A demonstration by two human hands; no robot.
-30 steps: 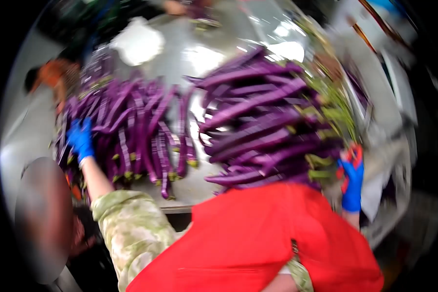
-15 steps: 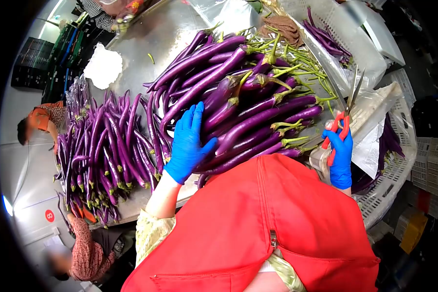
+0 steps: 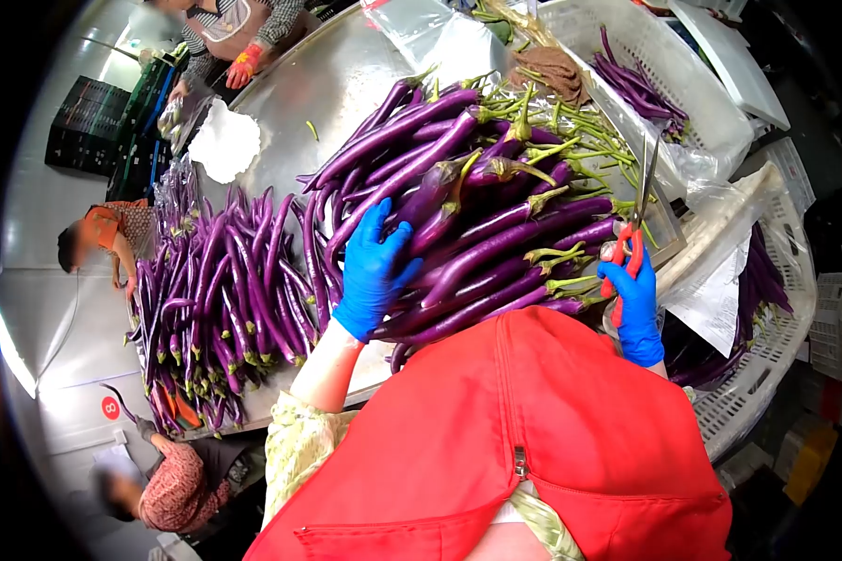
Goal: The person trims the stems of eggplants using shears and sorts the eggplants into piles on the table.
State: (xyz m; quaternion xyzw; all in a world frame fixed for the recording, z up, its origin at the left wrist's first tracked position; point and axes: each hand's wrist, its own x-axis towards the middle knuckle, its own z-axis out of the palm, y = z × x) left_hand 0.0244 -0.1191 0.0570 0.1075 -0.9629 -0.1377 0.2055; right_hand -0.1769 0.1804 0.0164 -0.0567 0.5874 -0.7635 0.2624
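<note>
Long purple eggplants point(image 3: 482, 252) lie heaped on the metal table in front of me, their green stems mostly toward the right. My left hand point(image 3: 372, 276), in a blue glove, rests against the heap's left ends with its fingers apart and slightly bent. It touches the eggplants without a visible grip on one. On the right, my right hand point(image 3: 638, 304), also blue-gloved, is closed around red-handled scissors point(image 3: 630, 262). Their long metal blades point up and away from me, slightly parted, beside the stem ends.
A second eggplant pile point(image 3: 220, 290) lies to the left. Cut stems point(image 3: 599, 136) and a brown cloth point(image 3: 550, 73) are at the back. White crates point(image 3: 776, 318) with eggplants and plastic stand right. Co-workers are at the table's left and far sides, one with an orange glove point(image 3: 244, 65).
My left fingers have drawn in and bent a little on the eggplants. The scissors have shifted left, closer to the stems. The view has moved, and more of the far co-worker shows.
</note>
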